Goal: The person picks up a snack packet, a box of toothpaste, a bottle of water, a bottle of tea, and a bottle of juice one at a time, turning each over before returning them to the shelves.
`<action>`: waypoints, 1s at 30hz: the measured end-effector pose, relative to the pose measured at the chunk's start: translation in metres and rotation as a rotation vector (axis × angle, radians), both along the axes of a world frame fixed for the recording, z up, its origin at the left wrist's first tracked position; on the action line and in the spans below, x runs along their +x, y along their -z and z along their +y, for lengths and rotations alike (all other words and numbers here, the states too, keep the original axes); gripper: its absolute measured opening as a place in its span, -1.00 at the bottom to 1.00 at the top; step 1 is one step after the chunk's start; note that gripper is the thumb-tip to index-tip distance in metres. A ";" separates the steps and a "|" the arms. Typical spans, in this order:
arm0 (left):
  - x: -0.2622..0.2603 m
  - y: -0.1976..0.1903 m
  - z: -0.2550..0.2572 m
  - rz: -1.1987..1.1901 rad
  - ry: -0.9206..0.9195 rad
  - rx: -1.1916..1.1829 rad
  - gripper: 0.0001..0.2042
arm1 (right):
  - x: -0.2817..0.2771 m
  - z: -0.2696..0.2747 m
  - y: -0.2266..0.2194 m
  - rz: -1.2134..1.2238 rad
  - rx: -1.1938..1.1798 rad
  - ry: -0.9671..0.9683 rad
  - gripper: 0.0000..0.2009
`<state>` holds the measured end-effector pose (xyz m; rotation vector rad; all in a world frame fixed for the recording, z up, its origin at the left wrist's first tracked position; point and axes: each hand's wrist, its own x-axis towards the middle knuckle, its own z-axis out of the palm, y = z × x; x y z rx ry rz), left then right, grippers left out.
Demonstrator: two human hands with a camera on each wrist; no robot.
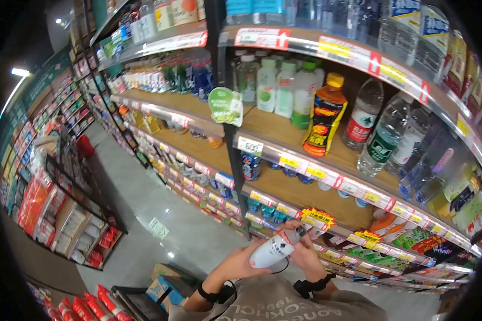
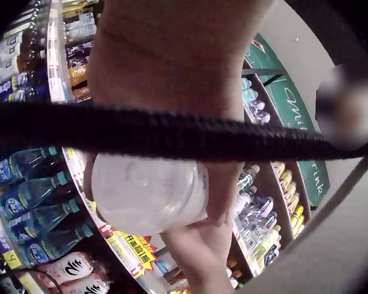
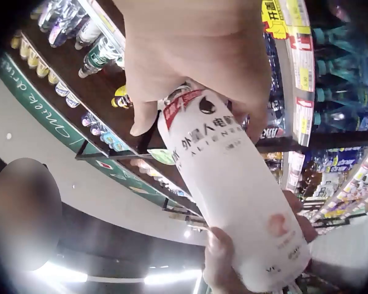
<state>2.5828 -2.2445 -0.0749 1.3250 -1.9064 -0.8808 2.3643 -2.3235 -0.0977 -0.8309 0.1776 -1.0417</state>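
A white drink bottle (image 1: 272,251) with black lettering and a dark cap is held tilted in front of the person's shirt. My left hand (image 1: 240,263) grips its lower body, with the thumb and fingertips around it in the right wrist view. At the upper end, my right hand (image 1: 307,255) grips the neck and hides most of the cap in the right wrist view. A red band crosses the shoulder of the bottle (image 3: 239,190) there. Its pale round base (image 2: 144,193) faces the camera in the left wrist view, partly behind a dark strap.
Drink shelves rise ahead, with a yellow-capped dark bottle (image 1: 325,115) and clear water bottles (image 1: 380,139) on the middle one. Yellow price signs (image 1: 317,218) stick out near the hands. Leftward lies a grey aisle floor (image 1: 139,198); red packages (image 1: 93,305) stand at lower left.
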 end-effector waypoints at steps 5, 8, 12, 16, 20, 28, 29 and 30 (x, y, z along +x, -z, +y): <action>-0.012 -0.016 -0.007 -0.335 0.040 0.126 -0.10 | -0.011 -0.015 0.017 0.010 0.279 0.259 -0.75; -0.020 -0.023 -0.014 -0.371 0.017 0.175 -0.10 | -0.012 -0.022 0.007 -0.013 0.352 0.311 -0.74; -0.027 -0.013 -0.018 -0.162 -0.017 0.001 -0.17 | -0.021 -0.027 -0.011 0.003 0.214 0.374 -0.68; -0.020 -0.010 -0.018 0.112 -0.003 -0.069 -0.34 | -0.033 -0.034 -0.013 -0.151 0.207 0.375 -0.66; -0.004 -0.004 -0.019 0.406 -0.056 0.250 -0.40 | -0.046 -0.042 -0.033 -0.215 0.209 0.406 -0.67; -0.009 0.001 -0.016 0.774 -0.008 0.371 -0.35 | -0.047 -0.046 -0.033 -0.350 0.291 0.304 -0.64; -0.005 -0.002 -0.015 0.730 -0.029 0.394 -0.32 | -0.048 -0.048 -0.029 -0.357 0.296 0.284 -0.64; -0.002 -0.003 -0.013 0.688 -0.044 0.417 -0.28 | -0.048 -0.048 -0.026 -0.363 0.298 0.268 -0.63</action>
